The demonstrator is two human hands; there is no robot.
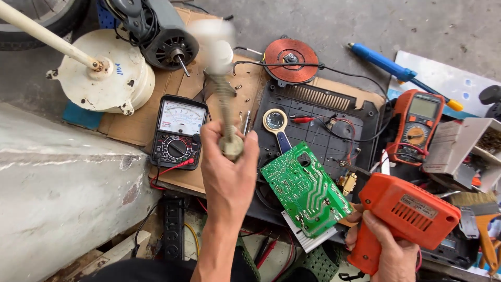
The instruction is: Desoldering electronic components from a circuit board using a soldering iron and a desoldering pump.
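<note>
2 hands: left hand (227, 172) w/ brush (223, 99), right hand (383, 248) w/ solder gun (404, 214)

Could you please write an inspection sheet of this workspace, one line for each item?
Surface: cardboard sheet on a grey concrete floor.
Job's things: green circuit board on a black plastic base; orange soldering gun; blurred brush-like tool.
Clutter: analog multimeter, orange digital multimeter, magnifier, copper coil, fan motor, paintbrush.
Hands: left hand grips the brush-like tool; right hand grips the soldering gun.
Cables: black wire from the coil; red test lead; power strip.
Surroundings: pale concrete ledge at the left.
</note>
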